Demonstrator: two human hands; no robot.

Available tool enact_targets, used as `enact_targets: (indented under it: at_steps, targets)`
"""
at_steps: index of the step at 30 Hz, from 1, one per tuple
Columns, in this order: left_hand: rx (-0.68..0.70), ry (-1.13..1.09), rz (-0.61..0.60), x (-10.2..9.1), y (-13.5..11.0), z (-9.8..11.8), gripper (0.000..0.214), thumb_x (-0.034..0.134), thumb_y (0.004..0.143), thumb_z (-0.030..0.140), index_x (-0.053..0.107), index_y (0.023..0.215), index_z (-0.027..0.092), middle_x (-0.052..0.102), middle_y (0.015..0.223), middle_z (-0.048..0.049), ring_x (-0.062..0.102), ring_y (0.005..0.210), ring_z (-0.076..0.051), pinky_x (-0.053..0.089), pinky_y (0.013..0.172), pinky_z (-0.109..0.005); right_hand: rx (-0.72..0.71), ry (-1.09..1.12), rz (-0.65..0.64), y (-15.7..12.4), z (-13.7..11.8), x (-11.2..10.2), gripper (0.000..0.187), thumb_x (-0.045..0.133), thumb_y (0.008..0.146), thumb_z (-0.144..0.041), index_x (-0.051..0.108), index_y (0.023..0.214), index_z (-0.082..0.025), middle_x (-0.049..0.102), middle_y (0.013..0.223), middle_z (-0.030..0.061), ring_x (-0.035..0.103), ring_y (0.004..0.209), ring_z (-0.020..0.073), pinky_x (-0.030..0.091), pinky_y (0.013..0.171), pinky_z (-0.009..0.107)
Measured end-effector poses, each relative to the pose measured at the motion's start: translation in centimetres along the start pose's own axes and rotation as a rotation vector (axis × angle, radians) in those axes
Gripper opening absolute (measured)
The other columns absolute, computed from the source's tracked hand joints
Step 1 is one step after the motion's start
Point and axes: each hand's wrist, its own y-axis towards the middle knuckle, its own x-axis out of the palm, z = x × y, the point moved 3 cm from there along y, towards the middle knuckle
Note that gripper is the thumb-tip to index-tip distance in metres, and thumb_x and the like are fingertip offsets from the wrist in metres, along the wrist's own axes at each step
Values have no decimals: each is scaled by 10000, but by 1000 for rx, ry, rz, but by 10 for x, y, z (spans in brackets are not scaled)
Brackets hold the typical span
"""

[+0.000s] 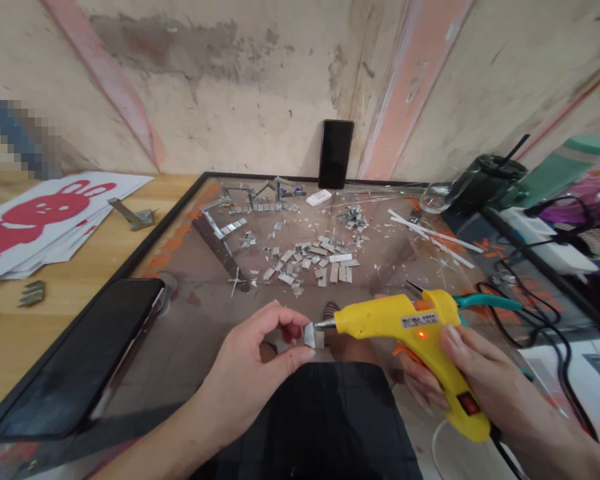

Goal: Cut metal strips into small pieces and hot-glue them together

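Between the thumb and fingers of my left hand (260,353) is a small silvery-grey piece (310,335), folded or joined at an angle. My right hand (475,373) wraps around the handle of a yellow hot glue gun (400,317), with fingers near its orange trigger. A small light glows orange on the gun's side. Its metal nozzle points left and meets the upper edge of the grey piece; whether glue is coming out cannot be made out. Beyond both hands, many small grey strips (315,259) lie scattered on the glass tabletop (375,293).
A black phone (80,353) lies at left, and another phone (336,153) leans on the wall. Grey assembled shapes (260,197) stand at the back. White glue sticks (435,237), teal-handled pliers (490,301), a dark cup (485,183) and a power strip (545,237) with cables occupy the right.
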Motion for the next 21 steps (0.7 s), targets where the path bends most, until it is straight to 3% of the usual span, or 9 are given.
enact_targets:
  at_steps: [21]
  targets:
    - [-50, -40, 18, 0, 0, -3, 132, 634, 678, 222, 622, 808, 243, 597, 732, 46, 548, 723, -111, 442, 655, -200, 4, -36, -45, -2, -2, 0, 394, 522, 788, -539, 682, 796, -179, 484, 540, -5, 417, 432, 88, 409, 450, 211]
